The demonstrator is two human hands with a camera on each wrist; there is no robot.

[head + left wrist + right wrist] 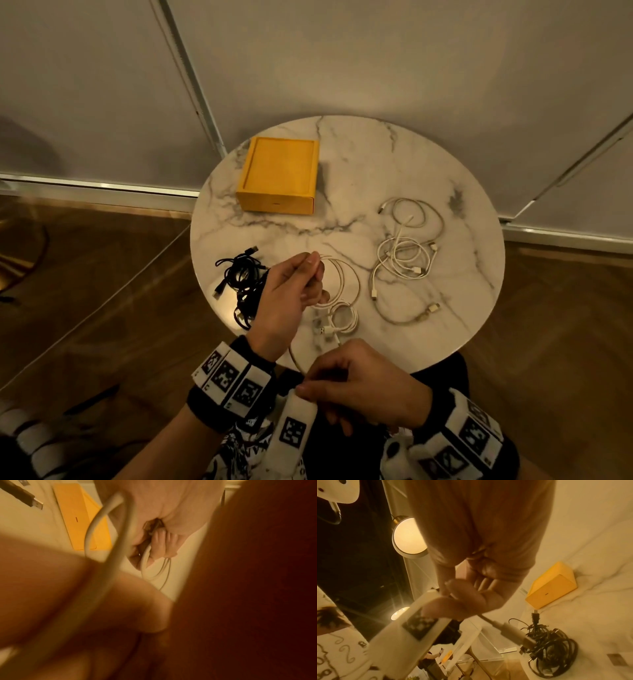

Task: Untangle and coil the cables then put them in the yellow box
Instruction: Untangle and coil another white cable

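My left hand (308, 277) is raised over the table's front and grips several loops of a white cable (346, 274). In the left wrist view its curled fingers (163, 543) hold those loops, and the cable (102, 536) runs blurred towards the camera. My right hand (308, 387) pinches the same cable's tail near the table's front edge; the tail's plug (513, 632) sticks out past the fingers (458, 601). The yellow box (279, 174) stands shut at the back left. A black cable tangle (243, 284) lies left of my left hand. A white tangle (407, 253) lies to the right.
The round marble table (359, 154) stands against a pale wall. A small coiled white cable (339, 318) lies at the front between my hands. A wooden floor surrounds the table. A lit round lamp (409, 538) shows in the right wrist view.
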